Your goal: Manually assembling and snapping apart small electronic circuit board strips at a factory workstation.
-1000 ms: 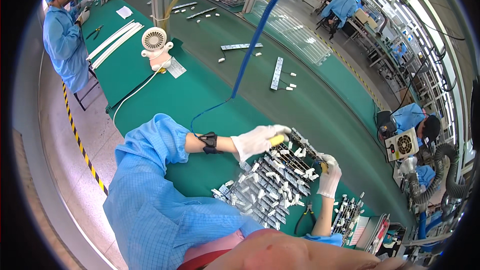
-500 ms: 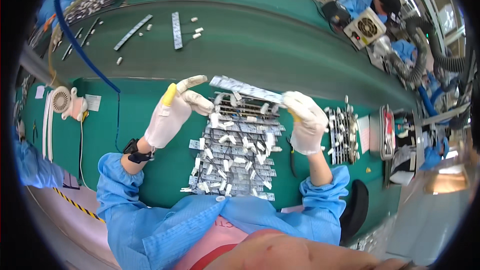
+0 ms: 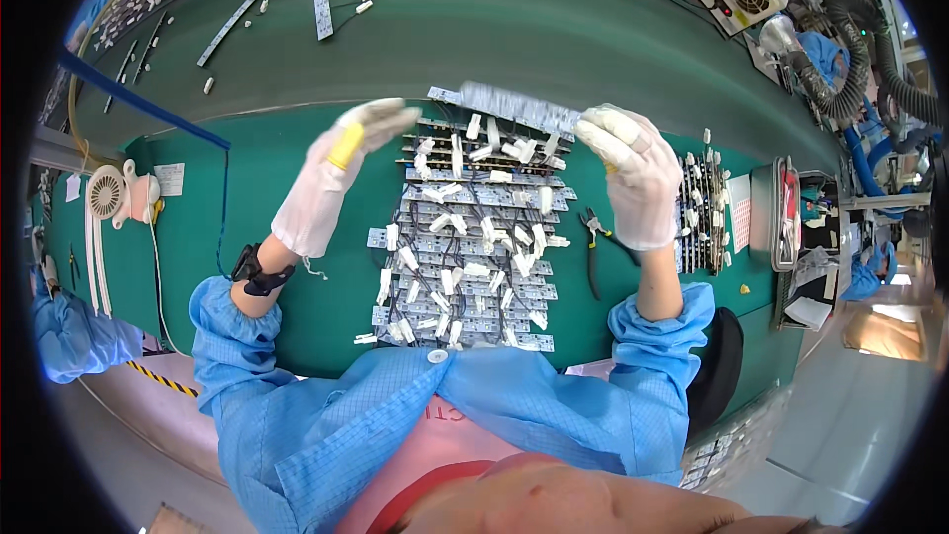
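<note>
In a white glove, my right hand [image 3: 633, 163] pinches the right end of a pale circuit board strip [image 3: 519, 107], which is blurred and held above the far end of the pile. A second strip's end [image 3: 445, 95] shows just behind it. My left hand [image 3: 356, 148], gloved with a yellow fingertip cover, is open with fingers stretched toward the strip's left end, apart from it. Below and between the hands lies a pile of circuit board strips [image 3: 474, 198] in overlapping rows, with black wires and white connectors.
Black-handled pliers [image 3: 593, 247] lie right of the pile. Further right are another stack of strips [image 3: 700, 208] and a metal box [image 3: 784, 213]. A small fan [image 3: 109, 195] stands at left. Beyond, a green conveyor belt [image 3: 445, 30] carries loose strips [image 3: 321, 2]. A blue hose [image 3: 148, 104] hangs at left.
My view has shifted, so the bench sits higher in it. The left hand's fingers have straightened and drawn together. My right hand still holds the strip, now blurred; another strip's end shows behind it.
</note>
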Available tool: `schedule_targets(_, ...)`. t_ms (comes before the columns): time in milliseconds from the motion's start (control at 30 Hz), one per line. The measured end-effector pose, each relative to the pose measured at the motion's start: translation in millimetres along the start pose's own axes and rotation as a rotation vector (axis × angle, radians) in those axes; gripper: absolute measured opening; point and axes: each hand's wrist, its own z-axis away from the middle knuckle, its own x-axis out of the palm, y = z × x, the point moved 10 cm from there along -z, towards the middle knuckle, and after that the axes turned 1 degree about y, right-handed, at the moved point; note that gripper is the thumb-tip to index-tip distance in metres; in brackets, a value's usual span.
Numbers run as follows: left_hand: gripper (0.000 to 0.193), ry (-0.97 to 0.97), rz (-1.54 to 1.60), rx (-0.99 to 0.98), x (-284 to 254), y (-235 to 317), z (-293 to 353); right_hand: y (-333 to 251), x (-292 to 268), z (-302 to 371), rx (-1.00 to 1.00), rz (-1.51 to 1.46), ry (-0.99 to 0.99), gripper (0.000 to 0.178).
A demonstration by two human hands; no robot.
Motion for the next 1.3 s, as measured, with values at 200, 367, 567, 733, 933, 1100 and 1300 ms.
schedule_targets(200,0.033,-0.256,-0.752,0.269,35,-14,6,17,3,4,0.106,0.152,0.005,0.036)
schedule_targets(367,0.042,-0.272,-0.76,0.163,30,-32,8,35,-6,6,0.389,-0.213,-0.006,0.034)
schedule_targets(567,0.047,-0.063,-0.546,0.265,22,-11,5,33,-14,6,0.476,-0.289,0.06,0.025)
schedule_targets(733,0.108,-0.229,0.48,-0.08,31,6,10,-4,-14,2,0.265,-0.622,0.114,0.022)
schedule_targets(933,0.07,-0.06,0.488,-0.203,34,11,25,-36,2,-5,-0.057,-0.459,-0.061,0.056)
schedule_targets(1100,0.066,0.138,0.368,-0.107,5,0,24,2,26,12,0.734,-0.964,-0.039,0.085)
schedule_targets(1300,0.072,0.132,0.108,-0.103,4,11,26,9,32,34,0.876,-0.693,-0.234,0.032)
